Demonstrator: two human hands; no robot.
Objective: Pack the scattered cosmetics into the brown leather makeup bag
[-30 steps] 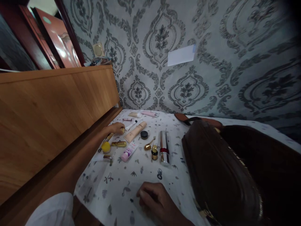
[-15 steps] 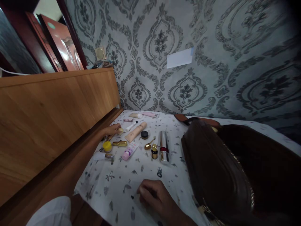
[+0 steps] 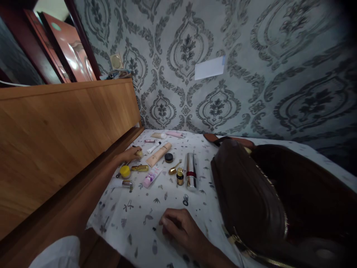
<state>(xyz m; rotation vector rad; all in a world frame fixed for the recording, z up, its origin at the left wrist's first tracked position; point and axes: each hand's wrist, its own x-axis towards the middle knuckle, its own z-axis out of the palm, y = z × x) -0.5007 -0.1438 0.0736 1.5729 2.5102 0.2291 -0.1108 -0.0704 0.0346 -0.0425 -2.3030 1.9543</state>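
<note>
On the far left of a patterned sheet [image 3: 139, 219], the left hand [image 3: 131, 153] pinches a small pale item [image 3: 140, 153], best guided clear of the peach tube [image 3: 158, 155] to its right; the right hand [image 3: 179, 225] lies near, loosely curled; I cannot tell its grip.

Your left hand [image 3: 133, 153] reaches to the far left of the patterned cloth [image 3: 167, 199], its fingers closed on a small pale-yellow object [image 3: 140, 153]. Just beside it lies a peach tube [image 3: 159, 154]. Your right hand [image 3: 180, 226] is loosely curled at the near side, with the silver cylinder [image 3: 190, 169] beyond it and the dark brown bag [image 3: 245, 190] to its right.
</note>
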